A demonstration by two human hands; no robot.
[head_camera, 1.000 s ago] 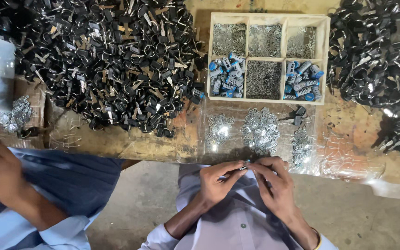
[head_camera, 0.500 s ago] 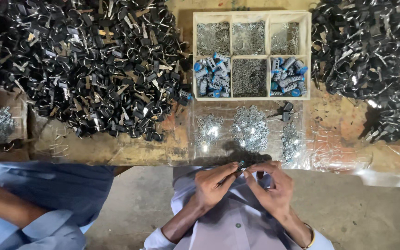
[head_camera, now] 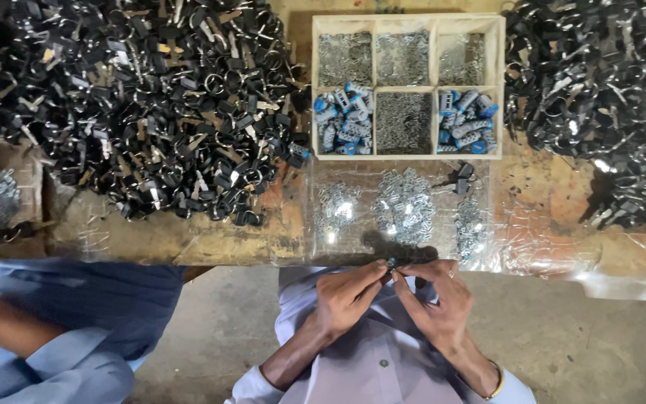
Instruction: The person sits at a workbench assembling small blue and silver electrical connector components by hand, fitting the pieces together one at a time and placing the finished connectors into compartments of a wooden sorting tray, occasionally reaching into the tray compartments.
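The big worn brown surface [head_camera: 188,243] lies just past the hands. On it, far up and to the left of the hands, sits a huge heap of black clips with metal rings [head_camera: 143,105], and another heap like it [head_camera: 600,105] sits up and to the right. Straight up from the hands is a pale wooden tray with six boxes [head_camera: 410,19]: four boxes hold small silver bits, two hold blue and silver pieces [head_camera: 342,120]. Between the tray and the hands lie little piles of shiny metal bits [head_camera: 405,206] on clear plastic. The left hand [head_camera: 349,295] and the right hand [head_camera: 435,303] meet fingertip to fingertip, both pinching one tiny dark metal part [head_camera: 391,263], held just off the near edge. It is so small that a loose pinch could let it slip and drop to the grey floor [head_camera: 577,344]. Another person's blue sleeve [head_camera: 76,329] is far left of the hands.
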